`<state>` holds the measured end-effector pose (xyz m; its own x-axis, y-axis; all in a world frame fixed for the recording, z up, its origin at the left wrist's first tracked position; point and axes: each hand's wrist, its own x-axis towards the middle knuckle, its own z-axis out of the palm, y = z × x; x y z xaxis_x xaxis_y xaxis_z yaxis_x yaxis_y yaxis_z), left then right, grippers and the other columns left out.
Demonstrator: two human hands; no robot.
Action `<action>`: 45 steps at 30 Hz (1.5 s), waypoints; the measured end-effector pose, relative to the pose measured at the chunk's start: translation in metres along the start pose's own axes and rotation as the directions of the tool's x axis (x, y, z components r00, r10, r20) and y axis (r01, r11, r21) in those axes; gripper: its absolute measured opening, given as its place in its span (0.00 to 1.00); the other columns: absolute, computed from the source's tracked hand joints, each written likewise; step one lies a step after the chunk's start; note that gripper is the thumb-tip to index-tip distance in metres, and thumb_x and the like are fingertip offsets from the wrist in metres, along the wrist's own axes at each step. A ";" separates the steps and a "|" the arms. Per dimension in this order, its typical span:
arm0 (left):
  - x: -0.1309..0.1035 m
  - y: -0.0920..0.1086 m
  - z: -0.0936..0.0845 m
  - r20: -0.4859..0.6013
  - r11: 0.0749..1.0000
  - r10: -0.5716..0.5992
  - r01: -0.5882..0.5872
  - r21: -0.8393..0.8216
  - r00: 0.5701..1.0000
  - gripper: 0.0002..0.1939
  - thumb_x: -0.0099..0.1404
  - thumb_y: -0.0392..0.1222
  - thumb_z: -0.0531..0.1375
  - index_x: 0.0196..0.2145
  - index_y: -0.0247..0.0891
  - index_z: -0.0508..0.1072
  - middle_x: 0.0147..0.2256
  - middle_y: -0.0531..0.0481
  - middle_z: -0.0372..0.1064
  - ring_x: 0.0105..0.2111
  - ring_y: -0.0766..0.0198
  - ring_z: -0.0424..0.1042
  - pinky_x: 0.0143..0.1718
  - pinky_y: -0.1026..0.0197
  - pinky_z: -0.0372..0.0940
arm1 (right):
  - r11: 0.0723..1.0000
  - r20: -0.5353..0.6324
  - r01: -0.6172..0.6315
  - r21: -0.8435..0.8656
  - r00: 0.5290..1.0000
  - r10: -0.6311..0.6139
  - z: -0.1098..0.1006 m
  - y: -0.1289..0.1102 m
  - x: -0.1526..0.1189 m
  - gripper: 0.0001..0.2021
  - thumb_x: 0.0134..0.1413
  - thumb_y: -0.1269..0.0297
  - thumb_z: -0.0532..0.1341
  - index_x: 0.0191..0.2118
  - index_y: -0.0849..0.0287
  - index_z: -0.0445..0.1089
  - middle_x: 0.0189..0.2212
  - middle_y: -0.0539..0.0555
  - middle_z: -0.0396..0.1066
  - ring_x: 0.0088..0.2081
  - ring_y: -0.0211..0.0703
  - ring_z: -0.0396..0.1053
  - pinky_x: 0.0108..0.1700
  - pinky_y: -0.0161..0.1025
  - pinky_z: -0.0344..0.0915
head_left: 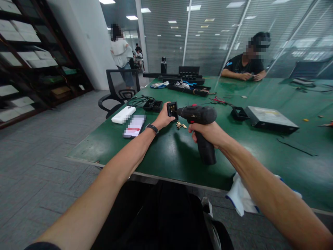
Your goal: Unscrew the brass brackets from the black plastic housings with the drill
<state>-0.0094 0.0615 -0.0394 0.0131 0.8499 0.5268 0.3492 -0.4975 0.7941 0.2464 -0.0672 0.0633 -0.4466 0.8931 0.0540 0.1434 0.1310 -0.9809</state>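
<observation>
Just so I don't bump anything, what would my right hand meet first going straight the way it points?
Led by the drill, your right hand would likely meet the black box in your left hand. The bit looks right at the box's open face, but depth is unclear.

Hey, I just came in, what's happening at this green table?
The right hand holds a black cordless drill, its tip at the open face of a small black box that the left hand grips above the green tabletop. Small brass-coloured metal pieces lie just below the box. Across the table, a person in a dark T-shirt has both hands on something too small to make out.
</observation>
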 end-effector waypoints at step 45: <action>-0.003 0.005 -0.001 -0.001 1.000 -0.011 0.011 0.008 1.000 0.49 0.52 0.33 0.69 0.70 0.35 0.57 0.64 0.35 0.66 0.66 0.44 0.69 0.74 0.42 0.59 | 1.000 -0.005 -0.025 0.016 1.000 0.025 -0.002 0.003 -0.001 0.04 0.44 0.64 0.68 0.27 0.54 0.73 0.15 0.51 0.72 0.16 0.41 0.66 0.20 0.38 0.64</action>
<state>-0.0086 0.0568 -0.0371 0.0080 0.8552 0.5182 0.3573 -0.4864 0.7973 0.2487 -0.0671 0.0607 -0.4382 0.8984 0.0303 0.1407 0.1019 -0.9848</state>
